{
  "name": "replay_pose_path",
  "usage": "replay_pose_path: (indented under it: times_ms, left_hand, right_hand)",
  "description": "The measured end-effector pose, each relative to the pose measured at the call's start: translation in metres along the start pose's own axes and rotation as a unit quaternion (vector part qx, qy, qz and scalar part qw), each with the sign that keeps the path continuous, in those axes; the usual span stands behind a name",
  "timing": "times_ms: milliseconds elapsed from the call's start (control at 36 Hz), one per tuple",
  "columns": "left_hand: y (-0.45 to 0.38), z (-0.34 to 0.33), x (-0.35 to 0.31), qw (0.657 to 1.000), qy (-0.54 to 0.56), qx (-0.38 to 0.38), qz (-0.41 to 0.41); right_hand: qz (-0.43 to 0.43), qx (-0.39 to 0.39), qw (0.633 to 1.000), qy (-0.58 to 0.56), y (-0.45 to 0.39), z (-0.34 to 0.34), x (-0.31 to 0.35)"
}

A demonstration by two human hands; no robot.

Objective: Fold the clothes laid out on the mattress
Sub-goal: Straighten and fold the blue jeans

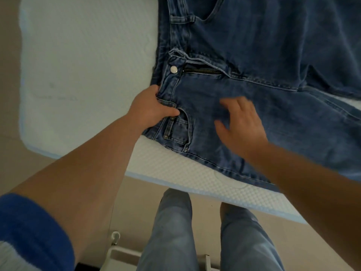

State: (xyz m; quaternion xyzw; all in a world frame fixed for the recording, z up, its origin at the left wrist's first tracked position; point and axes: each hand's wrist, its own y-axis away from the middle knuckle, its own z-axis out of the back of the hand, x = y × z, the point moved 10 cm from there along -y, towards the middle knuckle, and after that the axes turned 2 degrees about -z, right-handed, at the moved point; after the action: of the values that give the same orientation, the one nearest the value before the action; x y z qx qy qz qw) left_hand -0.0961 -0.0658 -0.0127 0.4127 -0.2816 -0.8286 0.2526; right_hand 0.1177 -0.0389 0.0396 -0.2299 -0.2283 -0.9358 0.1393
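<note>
So that the jeans [254, 55] stay flat on the mattress [88, 55], the left hand [150, 108] pinches the waistband and the right hand [240, 124], fingers spread and holding nothing, smooths them.

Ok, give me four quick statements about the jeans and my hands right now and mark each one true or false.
1. The jeans lie on the mattress. True.
2. The left hand grips the waistband. True.
3. The right hand is a closed fist. False: its fingers are spread open over the denim.
4. The zipper is fully closed. False: the fly gapes and the zipper teeth show beside the metal button.
</note>
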Motion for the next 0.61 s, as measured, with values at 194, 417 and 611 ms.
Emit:
replay_pose_path:
  times_ms: [194,417,611]
  left_hand:
    - [0.011,0.006,-0.008,0.973,-0.158,-0.161,-0.054]
    - [0.008,0.009,-0.003,0.991,-0.024,-0.116,-0.055]
    - [-0.034,0.025,-0.040,0.992,-0.017,-0.110,-0.057]
  right_hand:
    - [0.023,-0.069,0.993,0.098,-0.098,0.010,0.050]
    - [-0.005,0.012,0.999,0.030,-0.129,-0.005,0.049]
    - [-0.010,0.008,0.998,0.061,-0.143,-0.006,0.057]
